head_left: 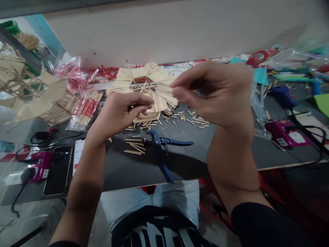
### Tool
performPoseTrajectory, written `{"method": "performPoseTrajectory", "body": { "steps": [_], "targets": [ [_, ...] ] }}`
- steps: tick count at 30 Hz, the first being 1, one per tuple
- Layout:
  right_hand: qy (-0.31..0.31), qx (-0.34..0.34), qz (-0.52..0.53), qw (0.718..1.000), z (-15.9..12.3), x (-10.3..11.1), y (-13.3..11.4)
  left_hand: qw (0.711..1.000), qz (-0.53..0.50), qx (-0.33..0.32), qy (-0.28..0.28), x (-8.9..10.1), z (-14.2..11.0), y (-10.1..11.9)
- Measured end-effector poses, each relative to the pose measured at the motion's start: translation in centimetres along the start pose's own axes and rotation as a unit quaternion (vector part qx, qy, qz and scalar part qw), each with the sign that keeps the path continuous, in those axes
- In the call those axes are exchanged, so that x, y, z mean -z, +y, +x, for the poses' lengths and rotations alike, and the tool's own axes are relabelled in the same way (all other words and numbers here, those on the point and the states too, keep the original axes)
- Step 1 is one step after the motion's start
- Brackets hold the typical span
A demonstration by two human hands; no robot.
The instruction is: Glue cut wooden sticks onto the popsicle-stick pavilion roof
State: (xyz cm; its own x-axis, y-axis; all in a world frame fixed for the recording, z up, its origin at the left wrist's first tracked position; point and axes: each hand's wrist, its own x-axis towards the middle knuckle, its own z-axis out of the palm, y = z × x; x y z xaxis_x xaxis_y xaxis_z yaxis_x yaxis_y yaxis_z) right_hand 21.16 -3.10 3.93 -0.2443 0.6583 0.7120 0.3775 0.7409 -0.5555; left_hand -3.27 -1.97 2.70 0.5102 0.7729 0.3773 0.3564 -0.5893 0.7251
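Note:
Over the near left part of a star-shaped structure of small wooden sticks [160, 103] is my left hand [123, 111], its thumb and fingers closed together. Whether it touches the structure or holds anything small, I cannot make out. My right hand [216, 92] is raised to the right of the structure, apart from it and slightly blurred. Its thumb and forefinger are pinched; anything between the tips is too small to see. Below the hands lie blue-handled cutters [160, 151], with a small group of loose sticks [135, 146] to their left.
Short cut stick pieces [195, 120] are scattered beside the structure. A bag of sticks [86, 106] and a larger stick structure [38, 92] are at left. Two phones, one a black phone [58, 169], lie near a purple power adapter [41, 166]; another purple adapter [288, 133] is at right.

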Motion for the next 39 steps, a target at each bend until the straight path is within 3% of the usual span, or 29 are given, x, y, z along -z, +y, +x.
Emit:
{"method": "performPoseTrajectory", "body": {
  "steps": [3, 5, 11, 16, 20, 30, 39],
  "targets": [
    [-0.149, -0.005, 0.005, 0.989, 0.5, -0.4, -0.5, 0.999, 0.041, -0.004, 0.009, 0.0, 0.0, 0.2],
    [-0.173, -0.010, -0.002, 0.985, 0.7, -0.7, 0.0, 0.998, 0.066, -0.008, 0.024, 0.0, 0.0, 0.3],
    [-0.169, -0.022, -0.003, 0.985, 0.8, -1.8, 1.3, 0.996, 0.080, 0.006, 0.049, -0.8, 0.2, 0.0],
    [-0.138, -0.043, -0.024, 0.989, 0.7, -2.1, 1.6, 0.992, 0.008, 0.057, 0.111, -1.7, 0.6, -0.8],
    [-0.111, -0.067, -0.005, 0.992, 0.4, -2.2, 1.7, 0.989, -0.029, 0.085, 0.121, -1.7, 1.0, -0.8],
    [-0.159, -0.072, 0.061, 0.983, 0.5, -2.3, 2.5, 0.988, 0.056, 0.037, 0.138, -2.1, 1.1, -1.1],
    [-0.158, -0.081, 0.097, 0.979, 0.4, -2.1, 2.2, 0.977, 0.142, -0.011, 0.159, -2.1, 1.2, -1.0]
  ]
}}
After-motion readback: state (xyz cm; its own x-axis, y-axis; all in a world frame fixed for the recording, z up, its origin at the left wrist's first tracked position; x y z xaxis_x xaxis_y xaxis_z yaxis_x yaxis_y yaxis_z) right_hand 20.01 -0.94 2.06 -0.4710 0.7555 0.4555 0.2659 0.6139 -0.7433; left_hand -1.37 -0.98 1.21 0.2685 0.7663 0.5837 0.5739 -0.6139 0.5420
